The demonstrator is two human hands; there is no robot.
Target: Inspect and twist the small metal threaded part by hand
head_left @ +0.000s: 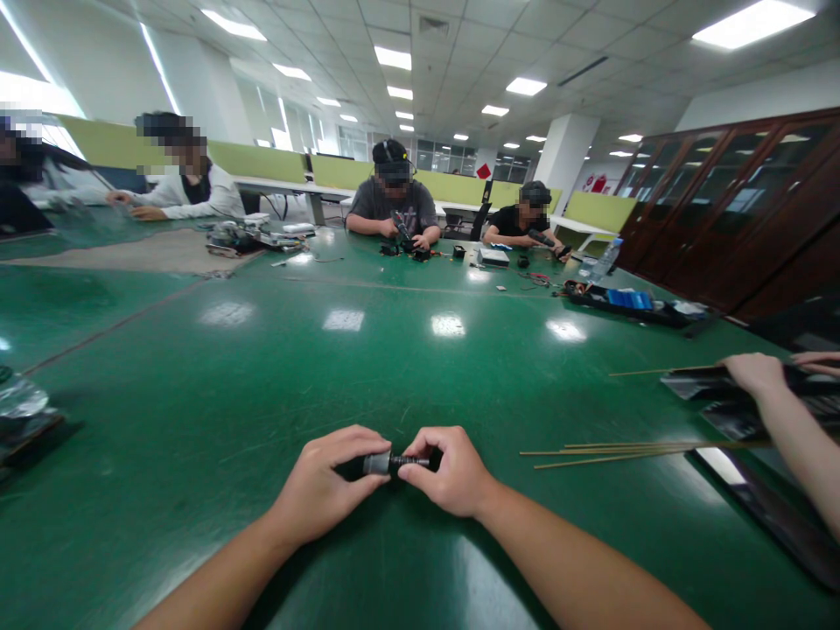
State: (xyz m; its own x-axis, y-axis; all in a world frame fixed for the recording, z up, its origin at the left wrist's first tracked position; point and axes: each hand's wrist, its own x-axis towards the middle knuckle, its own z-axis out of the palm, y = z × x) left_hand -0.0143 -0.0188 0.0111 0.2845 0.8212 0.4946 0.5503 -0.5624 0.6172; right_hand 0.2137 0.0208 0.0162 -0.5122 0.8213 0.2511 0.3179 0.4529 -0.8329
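- At the left edge, a clear bottle [23,398] is seen on the green table [367,376].
- Farther back, a person in a white jacket [220,191] is seated at the table.
- At the near middle, a small grey cylinder [376,463] is held by the left hand [318,479], pinched between thumb and fingers; whether the table is touched by it cannot be told.
- Beyond, a person in a dark grey shirt [413,206] is seated, with a dark tool held.
- From the cylinder's right end a thin ridged shaft [413,461] is extended; it is gripped narrowly by the right hand [456,472], between thumb and fingertips.
- Right of that hand, thin yellowish rods [591,452] are laid on the table.
- Behind these, a dark tray [594,304] is filled with blue and other items.
- At the far right, black pieces are touched by a co-worker's hand [756,374].
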